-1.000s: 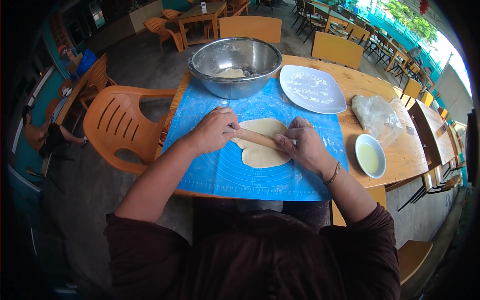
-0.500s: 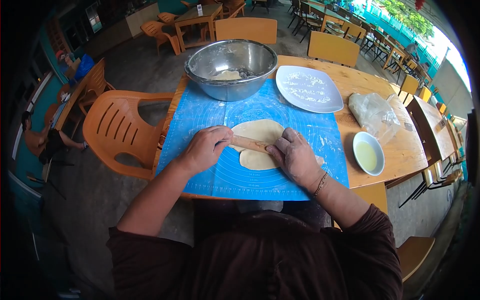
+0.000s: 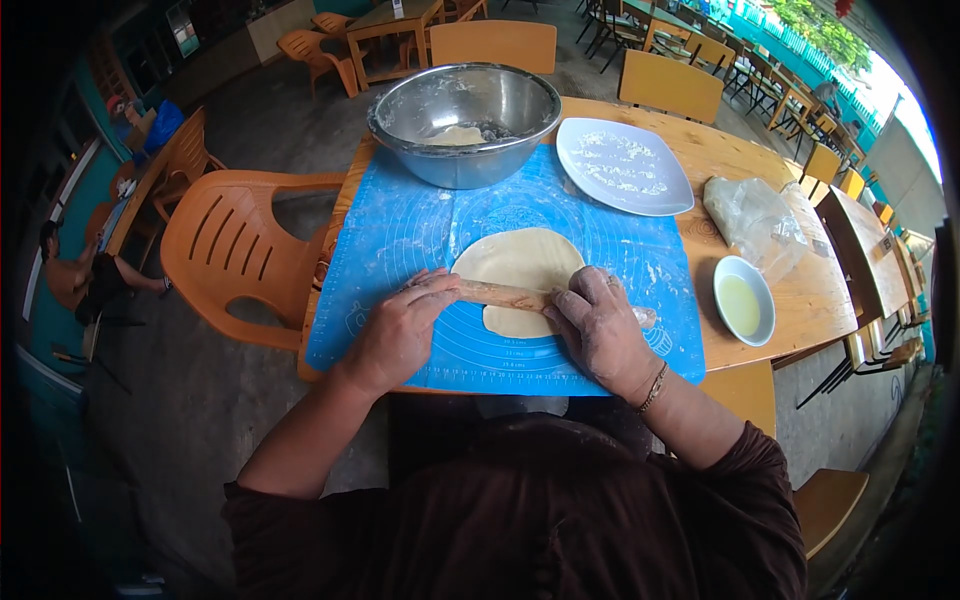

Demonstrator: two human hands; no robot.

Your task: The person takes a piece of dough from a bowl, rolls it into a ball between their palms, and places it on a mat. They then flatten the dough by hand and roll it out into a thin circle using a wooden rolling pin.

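A wooden rolling pin lies across a flat, pale round of dough on the blue silicone mat. My left hand is closed over the pin's left end, which its fingers hide. Flour coats my right hand, which grips the pin toward its right end; the tip pokes out beyond the hand. Most of the dough shows on the far side of the pin, with a smaller strip on the near side.
Behind the dough stands a steel bowl with some dough inside. A floured white plate overlaps the mat's far right corner. A plastic bag and a small bowl of yellowish liquid sit at right. An orange chair adjoins the table's left side.
The rolling pin has shifted slightly toward me over the dough, both hands moving with it. More dough shows beyond the pin, and the pin's right tip is more visible.
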